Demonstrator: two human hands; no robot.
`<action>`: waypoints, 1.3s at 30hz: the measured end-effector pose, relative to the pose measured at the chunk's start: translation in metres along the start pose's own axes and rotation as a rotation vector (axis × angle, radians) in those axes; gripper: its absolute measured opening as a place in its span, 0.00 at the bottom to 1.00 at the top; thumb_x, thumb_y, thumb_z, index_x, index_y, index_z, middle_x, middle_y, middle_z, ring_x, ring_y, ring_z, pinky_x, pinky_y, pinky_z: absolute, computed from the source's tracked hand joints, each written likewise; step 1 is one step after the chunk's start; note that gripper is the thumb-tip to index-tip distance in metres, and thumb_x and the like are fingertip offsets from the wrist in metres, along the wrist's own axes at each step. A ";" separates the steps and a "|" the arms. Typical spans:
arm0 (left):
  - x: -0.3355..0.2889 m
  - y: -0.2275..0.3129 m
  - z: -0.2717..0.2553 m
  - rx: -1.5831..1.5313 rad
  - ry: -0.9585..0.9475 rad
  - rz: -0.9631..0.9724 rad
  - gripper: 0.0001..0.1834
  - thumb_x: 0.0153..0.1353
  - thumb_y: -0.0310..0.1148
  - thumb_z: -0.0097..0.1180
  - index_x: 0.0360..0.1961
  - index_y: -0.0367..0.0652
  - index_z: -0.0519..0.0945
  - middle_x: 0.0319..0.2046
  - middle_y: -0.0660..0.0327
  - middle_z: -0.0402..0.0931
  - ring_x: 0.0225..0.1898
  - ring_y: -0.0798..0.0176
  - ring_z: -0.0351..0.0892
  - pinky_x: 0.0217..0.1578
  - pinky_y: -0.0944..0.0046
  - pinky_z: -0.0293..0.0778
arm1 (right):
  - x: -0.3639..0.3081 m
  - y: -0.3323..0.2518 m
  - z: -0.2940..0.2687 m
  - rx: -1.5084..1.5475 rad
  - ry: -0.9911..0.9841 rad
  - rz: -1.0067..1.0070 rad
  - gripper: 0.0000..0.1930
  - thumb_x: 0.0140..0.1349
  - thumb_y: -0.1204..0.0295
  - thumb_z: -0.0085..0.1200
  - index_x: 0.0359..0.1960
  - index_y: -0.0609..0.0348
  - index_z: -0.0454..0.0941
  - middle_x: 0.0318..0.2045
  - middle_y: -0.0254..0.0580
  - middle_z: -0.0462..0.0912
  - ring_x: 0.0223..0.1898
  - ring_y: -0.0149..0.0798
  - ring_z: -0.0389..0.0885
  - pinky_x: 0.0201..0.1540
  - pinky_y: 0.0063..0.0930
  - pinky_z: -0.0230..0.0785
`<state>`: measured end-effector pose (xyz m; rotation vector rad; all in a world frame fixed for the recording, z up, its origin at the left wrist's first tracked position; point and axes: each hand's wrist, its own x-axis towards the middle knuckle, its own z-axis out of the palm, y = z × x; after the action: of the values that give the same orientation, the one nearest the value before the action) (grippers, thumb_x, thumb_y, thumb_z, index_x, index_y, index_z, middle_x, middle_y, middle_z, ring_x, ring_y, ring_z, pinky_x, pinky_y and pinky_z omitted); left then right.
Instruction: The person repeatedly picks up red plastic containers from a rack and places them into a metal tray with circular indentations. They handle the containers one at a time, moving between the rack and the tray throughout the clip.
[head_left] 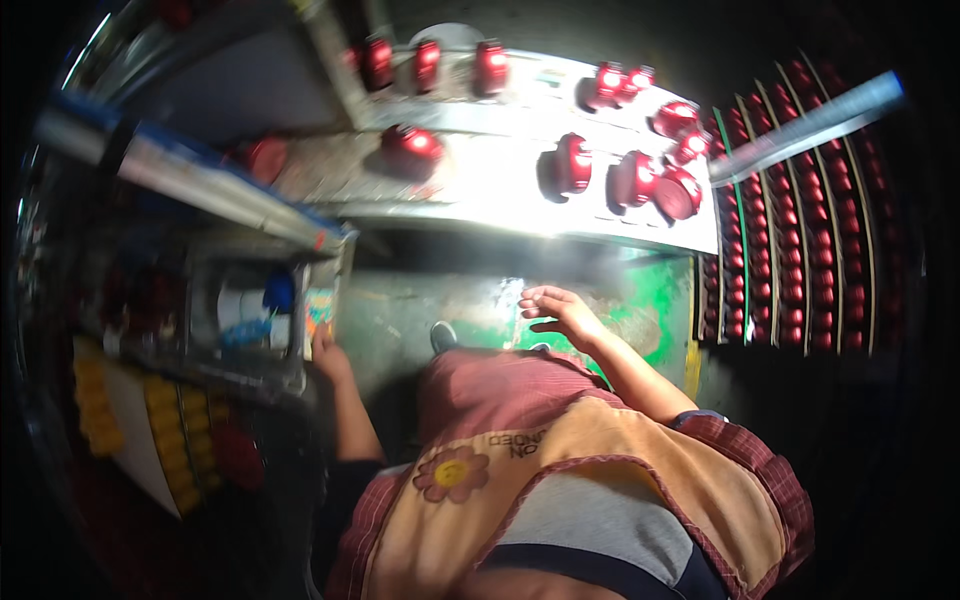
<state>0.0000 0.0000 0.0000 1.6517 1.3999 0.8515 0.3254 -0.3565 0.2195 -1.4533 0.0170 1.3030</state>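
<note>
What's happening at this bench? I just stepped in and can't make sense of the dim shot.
A person in an apron stands at a metal work table strewn with shiny red caps. The right hand hovers open and empty below the table edge. The left hand touches the corner of a grey bin. Racks of more red caps stand to the right.

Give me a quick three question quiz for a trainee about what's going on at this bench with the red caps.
1. True or false: the right hand grips a red cap.
2. Where do the rows of red caps stand: left or right of the metal shelf?
3. What does the left hand touch?
a) the corner of the grey bin
b) a cap
c) the apron

Key: 1 false, it is open and empty; 2 right; 3 a.
</note>
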 end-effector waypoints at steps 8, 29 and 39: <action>-0.183 0.169 0.170 -0.094 -0.890 -0.474 0.14 0.66 0.31 0.54 0.51 0.42 0.81 0.40 0.65 0.83 0.34 0.73 0.78 0.33 0.73 0.73 | -0.053 0.019 -0.141 0.148 0.101 -0.242 0.10 0.65 0.67 0.52 0.30 0.58 0.78 0.39 0.40 0.82 0.44 0.34 0.80 0.47 0.32 0.76; -0.477 0.448 0.520 0.476 -2.236 -0.134 0.08 0.69 0.28 0.50 0.45 0.39 0.80 0.35 0.62 0.81 0.32 0.70 0.76 0.35 0.70 0.74 | -0.234 0.125 -0.366 0.938 1.312 -0.595 0.16 0.66 0.61 0.53 0.46 0.60 0.78 0.44 0.38 0.81 0.44 0.33 0.79 0.44 0.28 0.75; -0.692 0.466 0.577 0.792 -2.738 0.535 0.11 0.69 0.32 0.54 0.49 0.44 0.81 0.40 0.65 0.82 0.36 0.71 0.78 0.37 0.70 0.74 | -0.324 0.282 -0.159 1.260 2.692 -0.746 0.10 0.65 0.69 0.56 0.44 0.58 0.79 0.35 0.34 0.80 0.36 0.29 0.79 0.40 0.25 0.73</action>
<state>0.6036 -0.8017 0.1486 1.5770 -0.8721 -1.6960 0.1294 -0.7708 0.2120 -0.7085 1.4381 -1.6660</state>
